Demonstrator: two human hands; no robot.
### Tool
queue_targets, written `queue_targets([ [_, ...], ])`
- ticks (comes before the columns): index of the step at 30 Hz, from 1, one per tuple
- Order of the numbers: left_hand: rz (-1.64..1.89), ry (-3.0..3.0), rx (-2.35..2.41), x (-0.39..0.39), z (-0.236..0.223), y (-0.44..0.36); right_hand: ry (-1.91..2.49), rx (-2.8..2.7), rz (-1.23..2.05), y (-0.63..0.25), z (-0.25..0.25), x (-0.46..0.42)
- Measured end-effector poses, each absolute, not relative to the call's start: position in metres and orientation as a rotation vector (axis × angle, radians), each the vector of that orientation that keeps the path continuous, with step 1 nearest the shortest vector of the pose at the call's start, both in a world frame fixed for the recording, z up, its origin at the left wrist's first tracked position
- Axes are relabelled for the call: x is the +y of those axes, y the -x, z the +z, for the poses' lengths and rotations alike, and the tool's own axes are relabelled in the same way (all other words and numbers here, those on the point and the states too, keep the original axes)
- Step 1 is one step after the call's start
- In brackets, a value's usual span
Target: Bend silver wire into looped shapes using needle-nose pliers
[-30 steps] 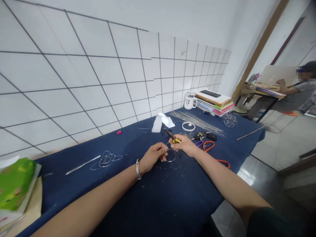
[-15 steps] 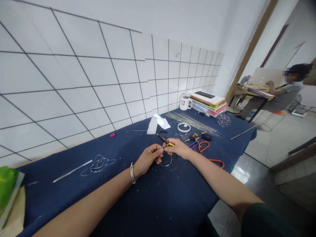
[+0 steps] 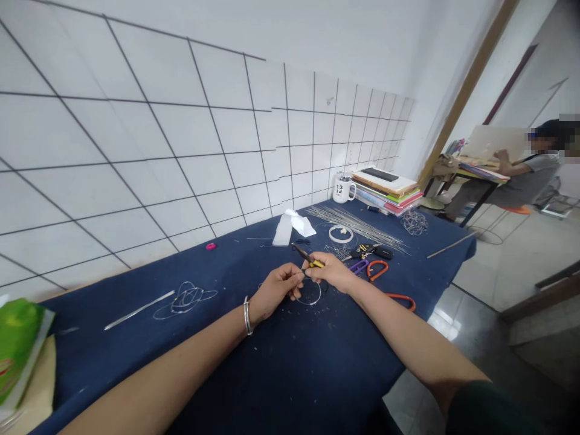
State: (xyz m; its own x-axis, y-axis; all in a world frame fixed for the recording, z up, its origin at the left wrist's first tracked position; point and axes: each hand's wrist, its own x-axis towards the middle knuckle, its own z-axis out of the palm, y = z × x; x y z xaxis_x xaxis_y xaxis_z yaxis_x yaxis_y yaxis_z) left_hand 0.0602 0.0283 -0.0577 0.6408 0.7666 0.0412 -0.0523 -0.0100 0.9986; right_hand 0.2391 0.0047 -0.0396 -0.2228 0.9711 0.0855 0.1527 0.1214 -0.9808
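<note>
A thin wire loop (image 3: 319, 294) hangs below my fingertips, over the dark blue cloth (image 3: 272, 374). My left hand (image 3: 278, 289) is closed, its thumb and fingers pinching the loop near its top. Yellow-handled pliers (image 3: 313, 261) lie in my right hand (image 3: 333, 270), their dark jaws pointing up and to the left. The right fingertips meet the left ones at the wire; whether they grip it too is hidden. A tangle of thin wire loops (image 3: 188, 297) rests left of my hands, beside a bundle of straight wires (image 3: 138, 310).
Long straight wires (image 3: 357, 226), a white ring-shaped spool (image 3: 341, 234), orange-handled scissors (image 3: 377, 270) and a purple-handled tool (image 3: 359, 266) lie beyond my right hand. A white mug (image 3: 343, 190) stands by stacked papers (image 3: 385, 188). A person (image 3: 530, 169) sits at another table.
The view has shifted slightly, so everything sits a little further right. Both hands keep their hold, and more of the wire loop shows below the fingers.
</note>
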Motion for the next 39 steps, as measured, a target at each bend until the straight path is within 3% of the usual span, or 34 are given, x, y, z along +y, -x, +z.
queue_targets([
  [11,0.788,-1.362,0.660,0.038,-0.028,-0.046,1.176,-1.543,1.177,-0.241,-0.043,0.010],
  [14,0.832,-1.335,0.641,0.050,-0.007,-0.033,1.263,-1.693,0.983,-0.242,-0.043,0.012],
  [19,0.937,-1.223,0.618,0.061,0.009,-0.021,1.427,-2.101,0.392,-0.241,-0.042,0.011],
  [24,0.985,-1.157,0.593,0.068,-0.009,-0.025,1.403,-2.349,0.138,-0.238,-0.042,0.009],
  [32,1.111,-0.985,0.790,0.094,-0.062,-0.024,1.341,-2.502,0.079,-0.232,-0.035,0.006],
  [39,1.133,-1.008,0.730,0.069,-0.067,-0.038,1.332,-2.584,0.028,-0.219,-0.031,-0.004],
])
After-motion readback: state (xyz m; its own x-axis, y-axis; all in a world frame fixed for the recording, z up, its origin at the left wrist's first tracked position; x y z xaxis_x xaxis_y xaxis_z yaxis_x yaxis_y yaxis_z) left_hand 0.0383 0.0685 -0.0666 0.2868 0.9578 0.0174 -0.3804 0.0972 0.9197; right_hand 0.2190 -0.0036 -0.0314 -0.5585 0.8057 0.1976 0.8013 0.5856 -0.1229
